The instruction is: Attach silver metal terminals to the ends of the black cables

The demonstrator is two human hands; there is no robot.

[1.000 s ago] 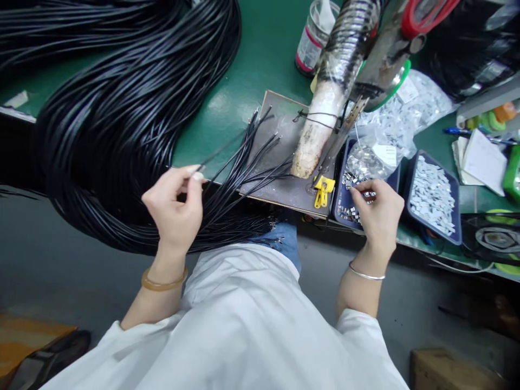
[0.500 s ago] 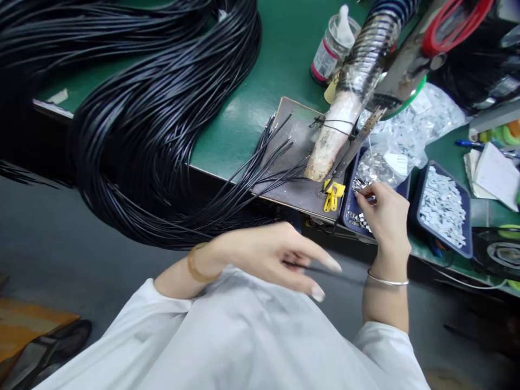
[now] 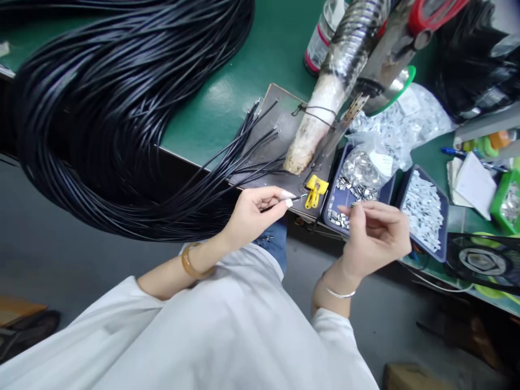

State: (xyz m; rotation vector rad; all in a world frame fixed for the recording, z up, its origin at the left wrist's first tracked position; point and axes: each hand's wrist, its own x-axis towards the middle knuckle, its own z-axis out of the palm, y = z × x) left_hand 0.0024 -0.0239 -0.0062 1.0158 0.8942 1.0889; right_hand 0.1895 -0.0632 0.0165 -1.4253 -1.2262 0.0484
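My left hand point(image 3: 254, 214) pinches a black cable point(image 3: 297, 198) near its end, and thin wire ends stick out past the fingertips. That cable end lies just left of a yellow clip-like piece point(image 3: 316, 190) at the board's front edge. My right hand point(image 3: 376, 230) is closed in a pinch over the front of a blue tray point(image 3: 331, 222) of small metal pieces point(image 3: 357, 190). What its fingertips hold, if anything, is too small to make out. Several loose black cables point(image 3: 247, 157) lie with stripped ends on the grey board point(image 3: 270, 116).
A thick bundle of black cables point(image 3: 122, 108) hangs over the green table's edge at left. A wrapped duct point(image 3: 311, 124) slants above the board. A second tray point(image 3: 444, 216) holds pale pieces. Behind are plastic bags point(image 3: 422, 116), a jar point(image 3: 319, 46) and red-handled scissors point(image 3: 416, 21).
My right hand has lifted from the metal pieces and come back towards me. My left hand has moved up and left, now pinching the cable end forward. The view has shifted.
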